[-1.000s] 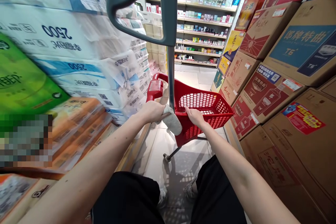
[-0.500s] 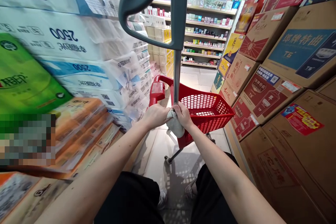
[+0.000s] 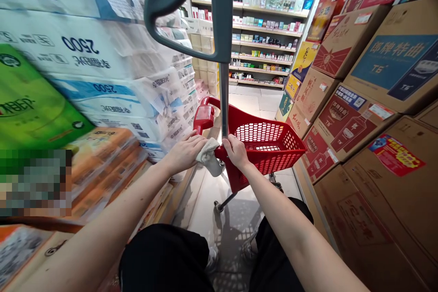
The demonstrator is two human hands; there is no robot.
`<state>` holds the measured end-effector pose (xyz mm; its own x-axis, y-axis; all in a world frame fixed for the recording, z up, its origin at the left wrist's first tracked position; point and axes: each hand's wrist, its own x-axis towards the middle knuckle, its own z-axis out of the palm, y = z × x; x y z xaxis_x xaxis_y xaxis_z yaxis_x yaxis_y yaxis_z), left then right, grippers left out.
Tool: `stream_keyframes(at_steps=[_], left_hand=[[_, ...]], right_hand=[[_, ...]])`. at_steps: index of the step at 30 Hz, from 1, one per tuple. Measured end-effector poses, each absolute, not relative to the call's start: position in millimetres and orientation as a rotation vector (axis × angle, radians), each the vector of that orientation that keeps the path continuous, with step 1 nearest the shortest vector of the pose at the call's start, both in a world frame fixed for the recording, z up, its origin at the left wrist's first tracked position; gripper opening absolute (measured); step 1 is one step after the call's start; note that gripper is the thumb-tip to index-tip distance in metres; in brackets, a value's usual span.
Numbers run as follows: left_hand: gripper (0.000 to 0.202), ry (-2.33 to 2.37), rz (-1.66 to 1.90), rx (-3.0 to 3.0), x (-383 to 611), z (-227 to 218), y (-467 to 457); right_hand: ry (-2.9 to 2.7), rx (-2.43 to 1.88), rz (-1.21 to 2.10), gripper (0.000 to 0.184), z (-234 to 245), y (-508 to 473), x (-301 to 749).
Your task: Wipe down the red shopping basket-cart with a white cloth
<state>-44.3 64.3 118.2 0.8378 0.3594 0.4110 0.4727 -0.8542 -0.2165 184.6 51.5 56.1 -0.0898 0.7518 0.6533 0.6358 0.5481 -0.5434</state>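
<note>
A red shopping cart (image 3: 270,134) with a perforated basket stands in front of me. From it a metal pole (image 3: 223,96) rises to a grey loop handle (image 3: 221,13). My left hand (image 3: 185,151) is closed on a whitish cloth (image 3: 209,157), which lies against the red bar at the cart's near left corner and hangs below it. My right hand (image 3: 236,151) grips the cart at the foot of the pole, its fingers partly hidden. Above my left hand is the cart's red corner piece (image 3: 204,116).
White tissue packs (image 3: 102,59) are stacked high on the left, over orange packs (image 3: 102,146). Cardboard boxes (image 3: 376,191) line the right side. Shelves of small goods (image 3: 263,41) stand at the back. The cart's caster (image 3: 218,206) rests on the tiled floor between my feet.
My left hand has moved left along the red bar with the cloth, away from my right hand. The pole and its loop handle have shifted slightly left. My right hand stays about where it was.
</note>
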Motion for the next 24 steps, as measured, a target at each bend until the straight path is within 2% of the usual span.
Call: stream_keyframes(at_steps=[4, 9, 14, 16, 21, 24], left_hand=[[0.023, -0.845, -0.705, -2.715, -28, 113, 74], [0.028, -0.994, -0.835, -2.738, -9, 110, 78], [0.036, -0.879, -1.018, -2.884, -20, 113, 73], [0.040, -0.810, -0.976, -2.946, -30, 115, 70], [0.051, -0.633, -0.599, -2.925, -51, 116, 61], [0.048, -0.615, -0.531, -2.836, -53, 115, 61]], right_hand=[[-1.754, -1.181, 0.142, 0.040, 57, 52, 179], [-1.723, -1.216, 0.169, 0.040, 64, 46, 181], [-1.729, -1.208, 0.256, 0.042, 70, 44, 186], [-1.732, -1.198, 0.269, 0.041, 70, 44, 187], [-1.701, -1.250, 0.202, 0.040, 66, 40, 187], [-1.698, -1.238, 0.201, 0.041, 66, 40, 188]])
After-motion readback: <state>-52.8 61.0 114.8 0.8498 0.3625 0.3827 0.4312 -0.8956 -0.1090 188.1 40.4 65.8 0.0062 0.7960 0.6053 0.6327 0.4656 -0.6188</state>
